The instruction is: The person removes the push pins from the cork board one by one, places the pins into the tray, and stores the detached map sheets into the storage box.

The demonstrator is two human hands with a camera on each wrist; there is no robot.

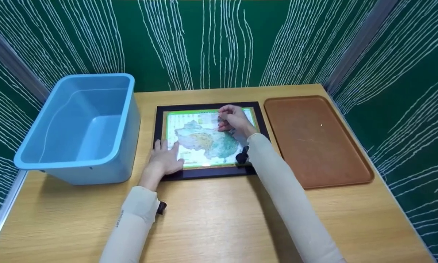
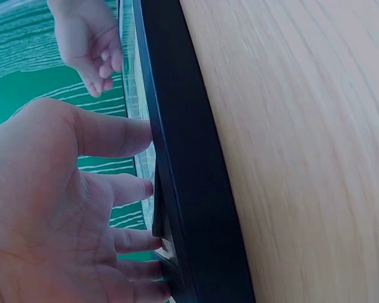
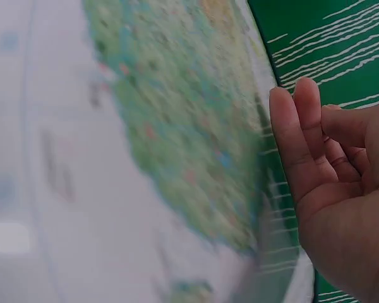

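Black frame (image 1: 211, 173) with a map (image 1: 199, 140) inside is lying flat mid-table, between the blue tub (image 1: 109, 174) on the left and the brown tray (image 1: 315, 146) on the right. My left hand (image 1: 164, 160) is resting spread and relaxed over the frame's near-left corner, gripping nothing, fingertips touching the left edge. My right hand (image 1: 235, 118) is hovering over the map's far-right part, fingers partly bent, thumb lying close to them; cannot tell whether they are pinching something thin. Edges: tray rim is sitting just beside the frame's right side; tub is standing near, apart from the left side. Far side, a narrow strip of tabletop (image 1: 211, 212) is running to the green wall (image 1: 135, 36); near side, tabletop is spreading wide, my forearms crossing it.
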